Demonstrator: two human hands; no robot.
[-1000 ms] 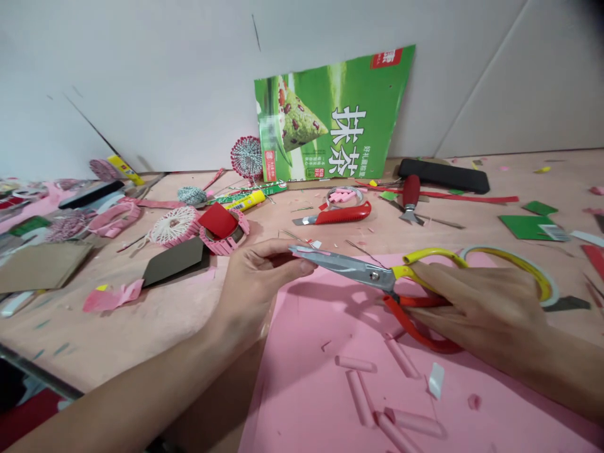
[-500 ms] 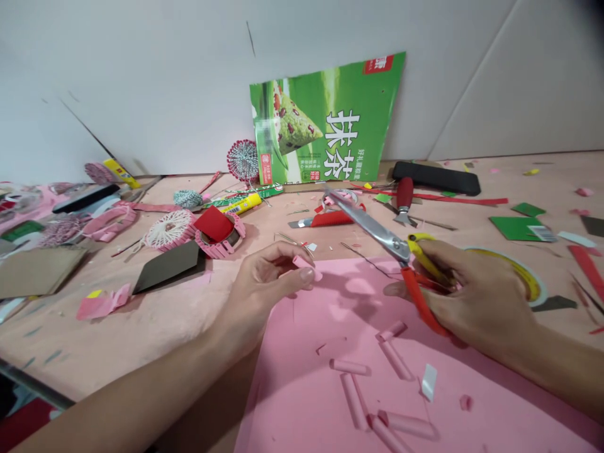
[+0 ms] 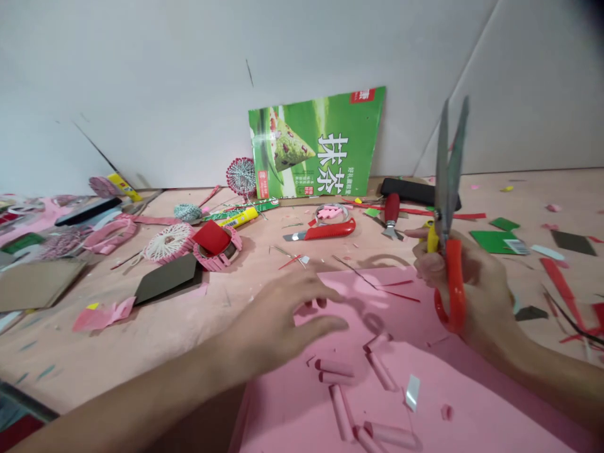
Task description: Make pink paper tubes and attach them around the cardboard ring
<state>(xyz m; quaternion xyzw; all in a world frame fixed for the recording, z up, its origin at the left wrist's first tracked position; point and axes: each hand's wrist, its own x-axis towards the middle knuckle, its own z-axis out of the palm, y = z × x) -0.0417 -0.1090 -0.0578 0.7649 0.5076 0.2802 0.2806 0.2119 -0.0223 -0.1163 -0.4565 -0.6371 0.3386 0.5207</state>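
My left hand [image 3: 287, 318] hovers over the near-left part of the pink sheet [image 3: 283, 415], its thumb and fingers apart with nothing between them. Just beyond its thumb lie two short pink paper rolls [image 3: 335, 367], side by side. More pink rolls [image 3: 342, 412] are scattered lower on the sheet, beside a small white strip [image 3: 412, 392]. At the right, my right hand [image 3: 481, 289] grips scissors [image 3: 448, 220] with orange and yellow handles. Their blades point upward and are slightly apart.
A green printed card [image 3: 325, 145] leans on the white wall. In front of it lie a red cutter knife [image 3: 325, 231], a red-handled tool [image 3: 391, 217] and a black case [image 3: 415, 192]. Pink ring-shaped pieces [image 3: 217, 248], a glue stick [image 3: 240, 218] and dark card [image 3: 165, 280] are at left.
My left hand has let go of a pink roll, which now lies beside another on the sheet. My right hand has turned the scissors from pointing left to upright.
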